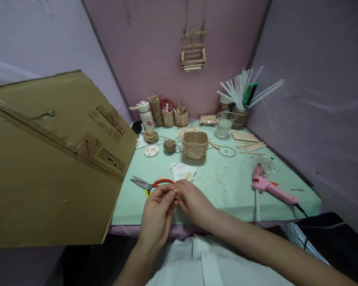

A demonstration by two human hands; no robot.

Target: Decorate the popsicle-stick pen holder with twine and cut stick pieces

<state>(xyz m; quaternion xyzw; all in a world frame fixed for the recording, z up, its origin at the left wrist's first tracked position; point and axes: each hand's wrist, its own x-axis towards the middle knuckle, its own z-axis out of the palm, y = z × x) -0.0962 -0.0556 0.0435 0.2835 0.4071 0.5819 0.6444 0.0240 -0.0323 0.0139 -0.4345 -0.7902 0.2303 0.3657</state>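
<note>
My left hand (158,208) and my right hand (195,198) meet over the front edge of the green table. The fingers of both are closed and pressed together at the tips. A tiny pale bit shows between them, too small to name. Just beyond the fingers lie red-handled scissors (143,183), blades pointing left, their handles partly behind my hands. A yellow-handled tool (147,194) is mostly hidden there. Behind my right hand is a crumpled white cloth (181,171). Farther back stands a tan woven-looking basket (195,147).
A large cardboard sheet (62,159) leans at the left. A pink glue gun (268,186) with a white stick lies at the right. Twine balls (169,145), wooden sticks (247,138), a clear cup (224,125) and a white bottle (146,116) stand or lie toward the back.
</note>
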